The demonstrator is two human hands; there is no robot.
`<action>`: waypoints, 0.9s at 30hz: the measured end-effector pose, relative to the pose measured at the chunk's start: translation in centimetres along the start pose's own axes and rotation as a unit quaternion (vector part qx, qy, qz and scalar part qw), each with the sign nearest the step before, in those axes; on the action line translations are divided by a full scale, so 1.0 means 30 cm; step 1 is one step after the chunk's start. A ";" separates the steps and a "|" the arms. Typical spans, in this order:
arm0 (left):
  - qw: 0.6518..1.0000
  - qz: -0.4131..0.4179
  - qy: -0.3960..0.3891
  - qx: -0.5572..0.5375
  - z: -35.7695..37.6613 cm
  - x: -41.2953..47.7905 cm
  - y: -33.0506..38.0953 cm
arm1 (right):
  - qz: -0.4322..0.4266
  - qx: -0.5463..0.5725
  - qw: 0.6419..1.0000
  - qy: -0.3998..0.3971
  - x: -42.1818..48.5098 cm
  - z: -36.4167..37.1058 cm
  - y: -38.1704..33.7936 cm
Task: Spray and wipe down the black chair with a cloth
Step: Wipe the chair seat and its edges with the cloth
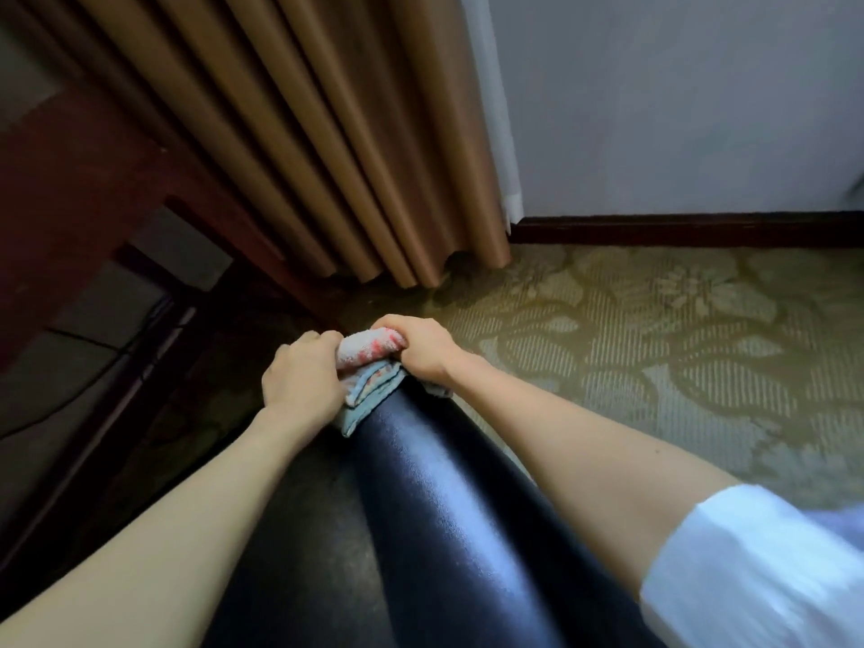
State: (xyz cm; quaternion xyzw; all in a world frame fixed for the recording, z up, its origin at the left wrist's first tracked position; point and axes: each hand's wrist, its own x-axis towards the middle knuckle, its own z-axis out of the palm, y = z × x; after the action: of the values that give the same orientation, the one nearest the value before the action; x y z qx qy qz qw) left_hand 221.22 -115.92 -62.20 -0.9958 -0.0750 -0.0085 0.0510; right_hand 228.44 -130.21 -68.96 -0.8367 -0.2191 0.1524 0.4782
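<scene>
The black chair [435,516] fills the lower middle of the view, its glossy padded top edge running away from me. A folded cloth [371,367], white with red marks and pale blue layers, lies over the far end of that edge. My left hand [301,376] grips the cloth from the left side. My right hand [421,350] grips it from the right, fingers curled over the top. Both hands hold the cloth against the chair. No spray bottle is in view.
Tan curtains [327,147] hang to the floor behind the chair. A dark red wooden desk [84,189] stands at the left with cables under it. Patterned carpet [654,348] spreads to the right, up to a grey wall with a dark skirting board [678,229].
</scene>
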 end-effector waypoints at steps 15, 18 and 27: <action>1.000 0.001 -0.015 0.006 0.018 -0.008 0.007 | -0.007 -0.042 0.999 -0.002 -0.044 -0.020 -0.006; 0.999 0.020 -0.025 0.002 -0.007 -0.142 0.108 | 0.015 -0.029 0.999 0.019 -0.225 -0.051 0.008; 0.996 0.080 -0.040 -0.007 -0.084 -0.493 0.320 | 0.066 -0.023 0.993 0.096 -0.693 -0.078 0.022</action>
State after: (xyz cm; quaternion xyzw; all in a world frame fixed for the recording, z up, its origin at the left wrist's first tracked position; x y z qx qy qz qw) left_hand 208.02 -127.83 -61.03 -0.9985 0.0035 0.0346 0.0420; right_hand 211.85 -142.88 -67.42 -0.8707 -0.1194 0.0974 0.4670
